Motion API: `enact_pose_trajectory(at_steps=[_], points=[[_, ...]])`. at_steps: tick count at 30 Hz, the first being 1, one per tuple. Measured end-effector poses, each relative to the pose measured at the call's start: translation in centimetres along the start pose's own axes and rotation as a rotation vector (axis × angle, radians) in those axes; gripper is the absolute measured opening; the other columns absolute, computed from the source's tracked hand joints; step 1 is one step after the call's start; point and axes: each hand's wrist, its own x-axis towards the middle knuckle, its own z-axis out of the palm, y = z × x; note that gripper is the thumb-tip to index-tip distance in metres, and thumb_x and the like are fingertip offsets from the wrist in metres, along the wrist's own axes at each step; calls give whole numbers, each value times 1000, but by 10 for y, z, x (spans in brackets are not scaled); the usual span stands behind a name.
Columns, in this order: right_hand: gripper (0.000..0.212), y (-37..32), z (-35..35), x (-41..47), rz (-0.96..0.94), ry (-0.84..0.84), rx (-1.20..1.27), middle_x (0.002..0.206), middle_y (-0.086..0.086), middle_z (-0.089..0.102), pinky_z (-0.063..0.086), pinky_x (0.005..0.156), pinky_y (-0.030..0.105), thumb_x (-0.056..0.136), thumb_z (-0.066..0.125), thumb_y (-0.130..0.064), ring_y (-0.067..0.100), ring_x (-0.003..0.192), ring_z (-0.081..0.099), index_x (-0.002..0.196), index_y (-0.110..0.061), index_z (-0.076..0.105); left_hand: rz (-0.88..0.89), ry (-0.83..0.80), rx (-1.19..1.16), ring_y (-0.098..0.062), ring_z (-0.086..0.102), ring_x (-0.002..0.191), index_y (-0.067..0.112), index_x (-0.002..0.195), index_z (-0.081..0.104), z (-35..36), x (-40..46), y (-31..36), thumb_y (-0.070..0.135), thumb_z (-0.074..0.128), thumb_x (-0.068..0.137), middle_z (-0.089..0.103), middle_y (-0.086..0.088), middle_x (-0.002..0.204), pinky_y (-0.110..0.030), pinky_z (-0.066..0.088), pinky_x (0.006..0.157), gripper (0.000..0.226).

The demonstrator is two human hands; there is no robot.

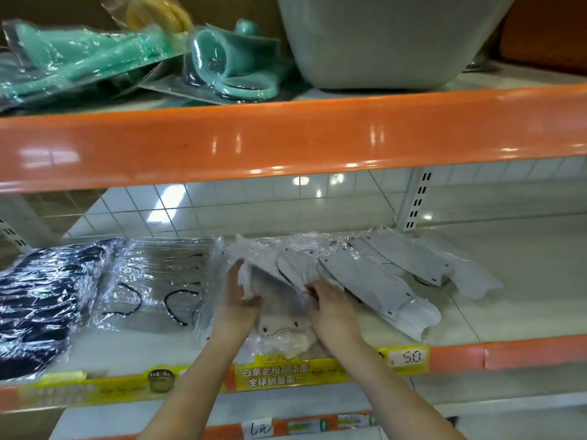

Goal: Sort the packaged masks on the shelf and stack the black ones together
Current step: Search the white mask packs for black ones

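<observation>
Nearest, two bare forearms are raised over the orange shelf edge [457, 357], where a yellow label strip [286, 374] and a price tag [409, 357] marked 5.0 are fixed. On the shelf [524, 300], a beige mask pack [279, 331] is seen lying between the wrists. Just above it, a white pack [270, 265] is gripped from both sides: the left hand [236, 300] is curled round its left edge, and the right hand [330, 304] is closed on its right side, with the fingertips pinched into the plastic. To the left, a clear pack with black ear loops [158, 287] is laid flat, and the black masks [41, 300] are found at the far left, wrapped in shiny film and hanging slightly over the front edge. To the right of the hands, grey masks [374, 281] are fanned out, overlapping one another. Behind, a white tiled back panel [222, 204] is seen. On the upper shelf, teal packaged goods [95, 58] and a grey tub [381, 39] are kept.
</observation>
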Motion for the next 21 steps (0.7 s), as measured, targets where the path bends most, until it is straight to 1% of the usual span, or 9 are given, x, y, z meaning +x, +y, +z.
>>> enact_pose_trajectory(at_steps=[2,5,8,10,13,15,18,20,21], points=[[25,-1,-8,3,117,50,141,68,-5,50,30,62,33,96,51,-21,26,74,52,72,-22,46,-8,84,52,-29,57,61,31,142,27,-4,4,2,-5,52,86,54,-9,86,-36,50,50,72],[26,2,-19,4,216,142,408,70,6,60,35,60,30,96,53,-24,22,70,56,76,-9,56,-7,122,149,-27,62,70,32,146,24,-10,6,-3,1,52,86,48,8,96,-45,56,56,73],[30,-1,-27,5,254,217,555,63,8,53,31,50,21,99,48,-24,17,58,48,72,-11,51,53,124,281,-26,53,112,32,147,22,-16,4,-11,3,58,82,38,-5,140,-50,56,75,81],[35,-7,-30,2,255,218,580,58,3,45,29,46,18,101,42,-24,16,54,43,68,-16,45,56,131,448,-37,36,131,30,146,23,-16,1,-16,6,59,83,30,-11,146,-56,44,95,76],[33,-21,-34,-4,251,162,744,71,10,54,39,62,26,102,37,-26,24,70,53,80,-8,54,146,145,559,-35,45,124,17,137,43,-13,-8,-17,12,60,87,39,-11,144,-49,43,96,52],[28,-27,-33,-10,275,56,828,98,-7,56,34,83,14,103,32,-31,13,101,54,109,-18,55,216,122,476,-30,54,112,14,130,51,-10,-13,-15,15,60,90,51,-9,134,-40,46,91,41],[53,-23,-22,-9,273,-16,817,145,-3,40,21,105,20,101,24,-45,19,139,30,146,-19,33,243,56,321,-23,54,113,8,128,52,-6,-18,-6,19,56,94,57,-9,126,-25,39,89,36],[51,-29,-18,-5,307,-40,805,142,2,44,27,105,26,101,24,-48,21,137,35,143,-22,39,236,50,268,-21,53,115,9,131,48,-3,-19,-3,24,53,96,55,-8,129,-24,38,89,39],[42,-34,-18,-4,320,-27,808,127,2,54,32,95,20,102,27,-44,19,127,45,130,-22,49,241,62,249,-21,52,116,10,133,47,-3,-19,-3,25,52,96,54,-8,130,-25,39,90,40]])
